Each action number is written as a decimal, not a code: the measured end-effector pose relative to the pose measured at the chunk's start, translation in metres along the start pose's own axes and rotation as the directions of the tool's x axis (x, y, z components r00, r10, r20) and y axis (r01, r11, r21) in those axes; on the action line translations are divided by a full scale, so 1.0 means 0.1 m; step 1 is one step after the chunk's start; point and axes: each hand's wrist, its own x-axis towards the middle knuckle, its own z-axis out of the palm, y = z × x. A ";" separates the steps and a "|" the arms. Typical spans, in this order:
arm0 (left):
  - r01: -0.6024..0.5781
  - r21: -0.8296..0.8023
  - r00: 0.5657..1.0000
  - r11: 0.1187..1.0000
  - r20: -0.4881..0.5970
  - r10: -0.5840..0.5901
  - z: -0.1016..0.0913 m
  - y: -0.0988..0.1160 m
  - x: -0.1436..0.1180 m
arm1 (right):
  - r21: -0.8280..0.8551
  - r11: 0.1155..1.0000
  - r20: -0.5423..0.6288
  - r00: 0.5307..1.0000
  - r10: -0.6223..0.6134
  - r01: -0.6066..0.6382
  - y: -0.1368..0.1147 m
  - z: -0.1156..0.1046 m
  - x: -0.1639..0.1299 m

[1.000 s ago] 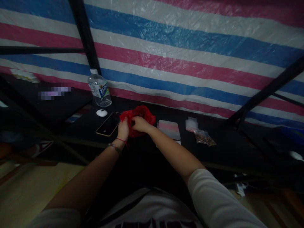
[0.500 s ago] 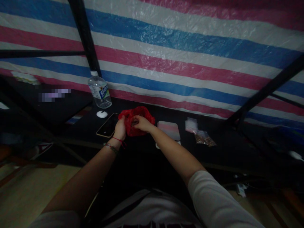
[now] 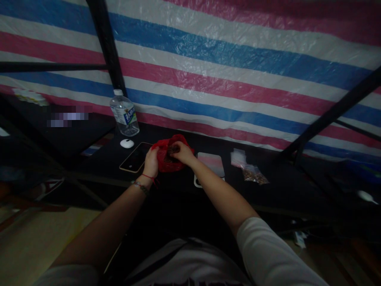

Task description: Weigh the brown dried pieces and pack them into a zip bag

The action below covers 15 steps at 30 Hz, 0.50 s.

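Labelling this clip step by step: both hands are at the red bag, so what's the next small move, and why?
Probably lift the right hand out of the crumpled red plastic bag with a pinch of its dark contents. The left hand grips the bag's edge, holding the mouth open, and the right fingers sit inside it. How much is pinched is too dim to tell.

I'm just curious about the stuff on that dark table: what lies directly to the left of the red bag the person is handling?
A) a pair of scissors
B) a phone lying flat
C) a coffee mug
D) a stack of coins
B: a phone with a dark screen lies flat on the table just left of the red bag, beside the left hand.
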 end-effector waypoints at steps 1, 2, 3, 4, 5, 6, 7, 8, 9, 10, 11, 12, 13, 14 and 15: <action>-0.001 0.025 1.000 1.000 -0.007 0.001 0.00 0.02 0.00 | 0.011 1.000 -0.002 1.000 -0.006 0.006 0.00 0.00 -0.01; 0.002 0.042 1.000 0.999 -0.022 -0.001 0.00 0.03 0.00 | 0.018 1.000 -0.001 1.000 -0.019 0.019 -0.01 -0.01 -0.01; 0.007 0.054 0.999 0.999 -0.038 -0.005 0.00 0.04 0.00 | 0.019 0.999 0.004 0.999 -0.036 0.036 -0.02 -0.01 -0.02; 0.013 0.064 0.999 0.998 -0.046 -0.010 0.01 0.05 0.00 | 0.013 0.998 0.007 0.999 -0.054 0.054 -0.02 -0.02 -0.03; 0.019 0.071 0.999 0.997 -0.047 -0.015 0.01 0.06 0.01 | 0.002 0.998 0.010 0.998 -0.067 0.067 -0.03 -0.02 -0.04; 0.022 0.076 0.999 0.997 -0.040 -0.019 0.01 0.07 0.01 | -0.009 0.997 0.012 0.997 -0.073 0.073 -0.03 -0.02 -0.05; 0.023 0.081 0.999 0.996 -0.029 -0.021 0.02 0.08 0.01 | -0.020 0.997 0.014 0.997 -0.073 0.073 -0.03 -0.03 -0.05; 0.024 0.086 1.000 0.996 -0.019 -0.022 0.02 0.09 0.00 | -0.032 0.997 0.014 0.998 -0.069 0.070 -0.03 -0.03 -0.05; 0.024 0.089 1.000 0.996 -0.011 -0.023 0.03 0.10 -0.01 | -0.044 0.997 0.010 0.998 -0.065 0.066 -0.02 -0.03 -0.06; 0.022 0.089 1.000 0.996 -0.005 -0.021 0.03 0.11 -0.01 | -0.056 0.996 0.004 0.998 -0.064 0.064 -0.02 -0.04 -0.06; 0.017 0.083 1.000 0.996 -0.002 -0.017 0.04 0.12 -0.02 | -0.067 0.996 -0.005 0.998 -0.065 0.065 -0.02 -0.04 -0.06; 0.011 0.074 1.000 0.997 -0.002 -0.010 0.05 0.12 -0.03 | -0.079 0.995 -0.016 0.998 -0.064 0.063 -0.03 -0.06 -0.07; 0.001 0.065 1.000 0.998 0.001 -0.001 0.05 0.12 -0.04 | -0.089 0.994 -0.027 0.998 -0.059 0.056 -0.04 -0.08 -0.08; -0.010 0.057 1.000 0.998 0.002 0.010 0.05 0.12 -0.04 | -0.097 0.994 -0.037 0.998 -0.049 0.045 -0.05 -0.10 -0.09; -0.020 0.051 1.000 0.999 0.000 0.020 0.04 0.11 -0.04 | -0.101 0.994 -0.042 0.998 -0.038 0.034 -0.06 -0.14 -0.11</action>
